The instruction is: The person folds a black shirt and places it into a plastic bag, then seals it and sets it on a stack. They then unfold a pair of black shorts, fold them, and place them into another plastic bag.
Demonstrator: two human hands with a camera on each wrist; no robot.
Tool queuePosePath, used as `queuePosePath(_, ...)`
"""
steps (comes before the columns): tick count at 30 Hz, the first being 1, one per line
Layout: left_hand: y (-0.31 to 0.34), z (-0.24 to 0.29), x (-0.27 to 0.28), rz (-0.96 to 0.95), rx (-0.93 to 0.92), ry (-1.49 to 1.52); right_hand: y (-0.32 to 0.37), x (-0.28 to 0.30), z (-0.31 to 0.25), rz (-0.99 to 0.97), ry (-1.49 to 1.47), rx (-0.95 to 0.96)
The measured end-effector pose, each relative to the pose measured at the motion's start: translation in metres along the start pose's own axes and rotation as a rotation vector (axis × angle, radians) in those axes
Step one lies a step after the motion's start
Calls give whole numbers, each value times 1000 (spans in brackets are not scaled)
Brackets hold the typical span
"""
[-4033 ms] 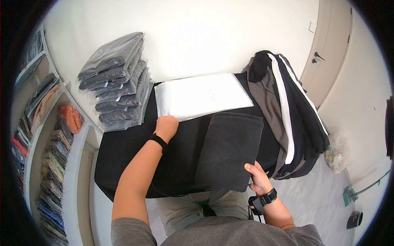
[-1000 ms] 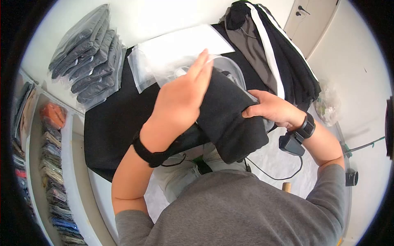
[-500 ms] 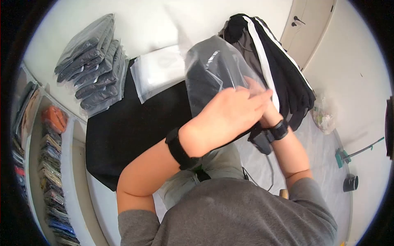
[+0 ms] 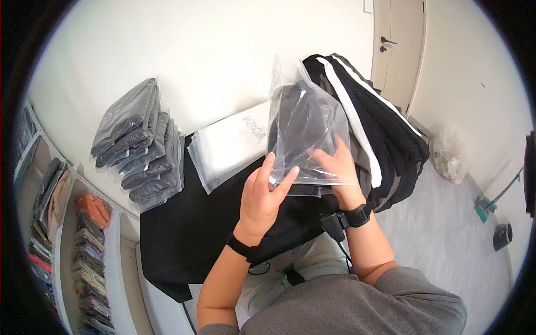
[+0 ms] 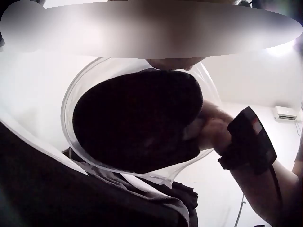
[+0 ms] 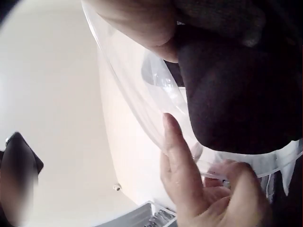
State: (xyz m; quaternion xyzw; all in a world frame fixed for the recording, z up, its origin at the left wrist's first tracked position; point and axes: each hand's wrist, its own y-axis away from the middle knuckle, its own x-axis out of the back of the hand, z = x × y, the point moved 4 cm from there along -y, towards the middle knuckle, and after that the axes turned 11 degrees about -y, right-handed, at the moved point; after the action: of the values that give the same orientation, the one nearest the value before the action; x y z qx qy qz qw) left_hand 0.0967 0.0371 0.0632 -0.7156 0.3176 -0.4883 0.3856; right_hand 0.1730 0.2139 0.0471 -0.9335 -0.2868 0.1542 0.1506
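A clear plastic bag (image 4: 282, 72) stands tilted over the table, its mouth toward the person. Inside it is a folded black garment (image 4: 298, 111), whose rounded folded end (image 6: 236, 109) shows at the mouth in the right wrist view. My left hand (image 4: 261, 201) holds the bag's rim at the left side of the mouth, thumb on one side and fingers on the other. My right hand (image 4: 338, 167) reaches into the bag at the right of the mouth and grips the garment near that side. The plastic covers part of its fingers.
White printed bags (image 4: 231, 145) lie stacked on the black-covered table (image 4: 184, 245). Several bagged garments (image 4: 142, 145) are piled at the left. Black and grey clothes with white stripes (image 4: 391, 134) lie at the right. A packed shelf (image 4: 84, 234) stands far left.
The garment, flat on the table at first, is now in a bag taken from the white stack. My left hand has moved from over my right hand to the mouth's left side.
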Motion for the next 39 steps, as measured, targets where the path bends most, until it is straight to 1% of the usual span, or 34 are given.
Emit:
queuePosePath(1, -2, 1, 1, 8, -3, -4, 0, 0, -5, -41, -143, -57)
queuePosePath(2, -3, 5, 0, -38, -6, 39, -6, 6, 10, 60, -100, -84)
queuePosePath(3, -3, 10, 0, -86, -10, 83, -8, 9, 10, 60, -101, -79)
queuePosePath(5, -2, 28, 8, -61, -39, 158, -8, 9, -7, 6, -40, -84)
queuePosePath(6, -1, 38, 12, -73, -62, 226, -9, 8, 0, 9, -7, 48)
queuePosePath(7, 1, 47, 14, -87, -84, 294, -10, 8, 0, 9, -7, 50)
queuePosePath(8, 3, 53, 14, -73, -80, 344, -9, 7, -3, 11, 69, 126)
queuePosePath(9, 7, 56, 14, -69, -37, 345, -7, 5, -6, 10, 144, 199)
queuePosePath(10, 13, 56, 15, -43, 16, 332, -6, 2, -17, 40, 410, 95)
queuePosePath(11, 21, 55, 14, -15, 69, 316, -5, -2, -27, 33, 406, 94)
queuePosePath(12, 29, 57, 16, -18, 72, 310, -4, -8, -36, 19, 606, 113)
queuePosePath(13, 39, 56, 18, -26, 162, 237, -2, -13, -44, 5, 806, 132)
queuePosePath(14, 45, 53, 19, -34, 250, 164, -1, -19, -52, -35, 901, 140)
queuePosePath(15, 48, 53, 19, -40, 252, 159, -2, -22, -49, -40, 896, 137)
queuePosePath(17, 57, 50, 16, -65, 442, 202, -4, -32, -39, -180, 997, 189)
queuePosePath(18, 57, 45, 15, -91, 476, 166, -7, -34, -32, -212, 967, 123)
queuePosePath(19, 57, 40, 16, -146, 514, 162, -14, -34, -25, -226, 968, 119)
queuePosePath(21, 55, 36, 14, -201, 481, 174, -32, -35, -11, -267, 864, 106)
queuePosePath(22, 56, 36, 14, -199, 486, 169, -38, -38, -17, -299, 856, 57)
queuePosePath(23, 57, 39, 13, -196, 456, 186, -46, -41, -16, -303, 855, 62)
queuePosePath(25, 55, 40, 10, -195, 430, 203, -56, -49, -10, -368, 753, -78)
queuePosePath(27, 55, 42, 10, -187, 409, 105, -55, -59, -10, -401, 784, -107)
queuePosePath(29, 60, 39, 11, -197, 447, 105, -54, -73, -2, -437, 816, -133)
queuePosePath(30, 64, 37, 14, -192, 469, 99, -53, -81, 10, -502, 864, -90)
queuePosePath(31, 68, 35, 17, -187, 491, 92, -46, -91, 11, -568, 910, -46)
queuePosePath(32, 72, 34, 21, -173, 479, 51, -40, -94, 5, -580, 947, -129)
queuePosePath(36, 81, 32, 30, -175, 511, -25, -38, -97, 11, -615, 981, -92)
queuePosePath(38, 81, 33, 33, -176, 517, -38, -34, -97, -4, -577, 667, 20)
queuePosePath(39, 80, 33, 34, -171, 514, -47, -35, -96, 1, -581, 669, 16)
